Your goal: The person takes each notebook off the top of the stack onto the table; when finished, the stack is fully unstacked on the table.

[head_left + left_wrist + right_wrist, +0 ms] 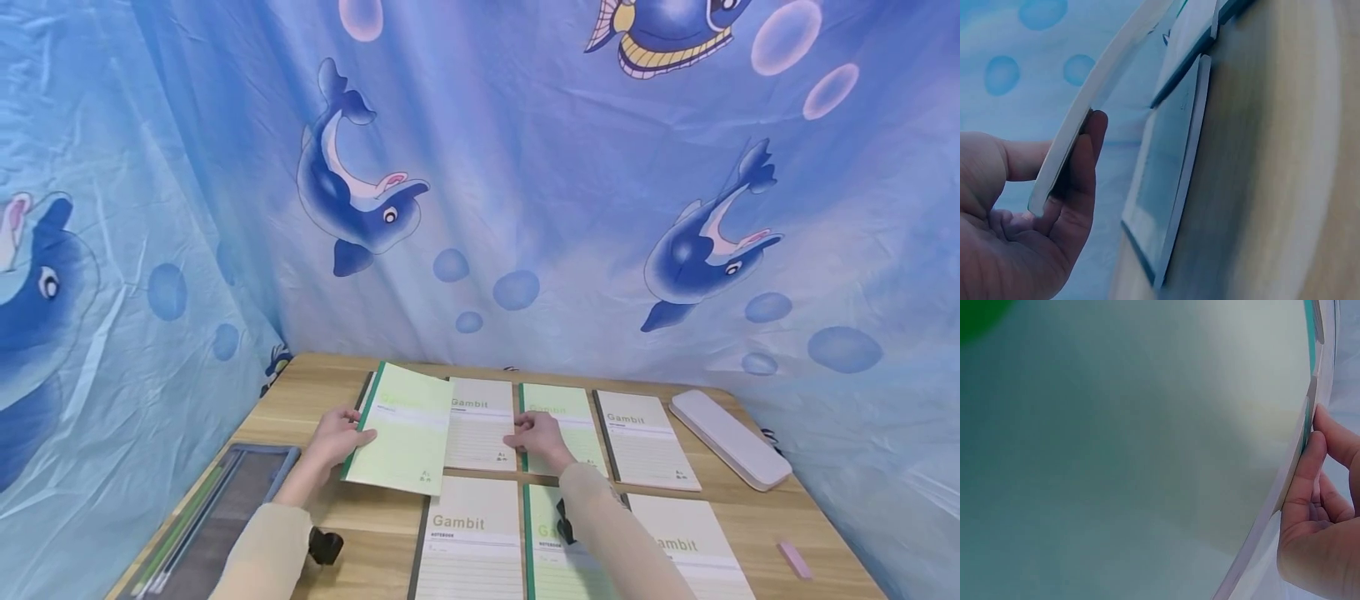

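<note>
My left hand [335,440] grips a pale green notebook [405,429] with a darker green spine by its left edge, thumb over the cover. In the left wrist view this notebook [1100,75] is raised and tilted above the others. Part of a dark-spined notebook [367,390] shows behind it. My right hand [542,439] is at the back row, its fingertips where a white notebook [480,446] meets a green-spined notebook [555,404]. Both of those lie flat. The right wrist view shows thumb and fingers loosely bent at a notebook edge.
Another white notebook [645,442] lies at the back right, beside a pale long case [731,437]. The front row has white notebooks [468,550] and a green one [543,550]. A grey pouch with pencils [217,508] is at left, a pink eraser [794,559] at right.
</note>
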Demonstrator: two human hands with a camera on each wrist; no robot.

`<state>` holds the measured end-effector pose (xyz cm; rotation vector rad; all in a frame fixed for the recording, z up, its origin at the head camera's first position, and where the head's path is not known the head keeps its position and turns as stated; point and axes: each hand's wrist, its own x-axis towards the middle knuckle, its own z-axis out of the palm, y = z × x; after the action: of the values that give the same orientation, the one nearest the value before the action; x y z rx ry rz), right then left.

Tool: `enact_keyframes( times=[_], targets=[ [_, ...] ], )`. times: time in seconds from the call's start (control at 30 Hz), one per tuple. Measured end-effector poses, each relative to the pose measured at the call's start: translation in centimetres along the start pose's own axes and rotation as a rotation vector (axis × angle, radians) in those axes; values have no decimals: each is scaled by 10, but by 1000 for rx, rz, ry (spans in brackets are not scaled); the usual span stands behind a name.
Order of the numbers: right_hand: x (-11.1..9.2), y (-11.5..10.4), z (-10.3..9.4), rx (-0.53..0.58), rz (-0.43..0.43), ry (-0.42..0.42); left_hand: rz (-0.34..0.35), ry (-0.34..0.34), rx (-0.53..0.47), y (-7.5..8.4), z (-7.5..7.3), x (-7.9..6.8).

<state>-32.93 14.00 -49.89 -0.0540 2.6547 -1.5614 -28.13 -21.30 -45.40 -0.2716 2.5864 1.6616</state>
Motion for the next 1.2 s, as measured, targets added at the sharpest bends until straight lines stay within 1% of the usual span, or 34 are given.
enact_keyframes(
  times=[0.17, 0.27, 0.37, 0.5, 0.6, 0.73, 0.87, 0.9, 1.0, 1.1, 1.2],
  targets=[
    [0, 1, 2, 16, -4, -2, 30, -36, -11, -4, -14, -25],
    [1, 3, 4, 33, -9, -16, 40, -42, 4, -8, -25, -40],
    [2, 4, 5, 49, -6, -23, 48, -50, 8, -11, -33, -53],
    [-1, 2, 3, 51, -9, -9, 40, -71, -8, -13, -35, -69],
    [-2, 1, 2, 55, -10, -7, 4, -73, 4, -16, -34, -79],
    [-2, 0, 1, 65, -8, -20, -6, -107, -6, -27, -38, -93],
    [-1, -1, 1, 49, -3, -19, 7, -184, -35, -42, -47, -103],
    [-2, -1, 0, 38, -3, -15, 1, -194, -28, -45, -48, -104],
    [-1, -1, -1, 33, -2, -9, 16, -262, -13, -55, -54, -106],
    [-1, -2, -3, 29, -1, -10, -23, -262, 25, -62, -56, -108],
    [0, -2, -3, 15, -2, -12, -23, -298, 32, -67, -57, -109]
  ],
)
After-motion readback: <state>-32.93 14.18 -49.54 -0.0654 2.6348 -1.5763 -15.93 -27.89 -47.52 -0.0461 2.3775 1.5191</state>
